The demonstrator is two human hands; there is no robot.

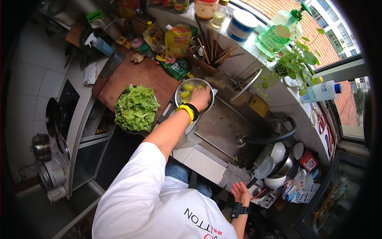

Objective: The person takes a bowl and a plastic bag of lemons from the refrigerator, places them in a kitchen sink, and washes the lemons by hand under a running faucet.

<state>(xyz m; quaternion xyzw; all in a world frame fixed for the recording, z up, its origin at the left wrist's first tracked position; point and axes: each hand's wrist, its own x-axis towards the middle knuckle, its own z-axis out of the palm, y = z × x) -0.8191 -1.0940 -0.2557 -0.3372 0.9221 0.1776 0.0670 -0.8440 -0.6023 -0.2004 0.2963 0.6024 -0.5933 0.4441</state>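
My left hand (200,98), with a yellow band and a black band at the wrist, reaches into a round metal bowl (212,103) at the sink's left end. Oval yellow-green fruits (185,95), possibly large grapes, lie in the bowl beside my fingers. The fingertips point down and are partly hidden, so a grip cannot be made out. My right hand (240,192) is empty, palm up with fingers apart, near a grey cloth (235,175) on the counter's front edge. Left of the metal bowl, a heap of leafy green lettuce (135,108) fills another bowl on a brown cutting board (128,74).
A cleaver (112,65) lies on the board's left side. The metal sink (222,119) has a black hose (277,138) over its drain. Washed-looking bowls (275,181) and utensils crowd the right. Behind stand sauce pouches (178,40), a chopstick holder (206,64) and a green pump bottle (276,33).
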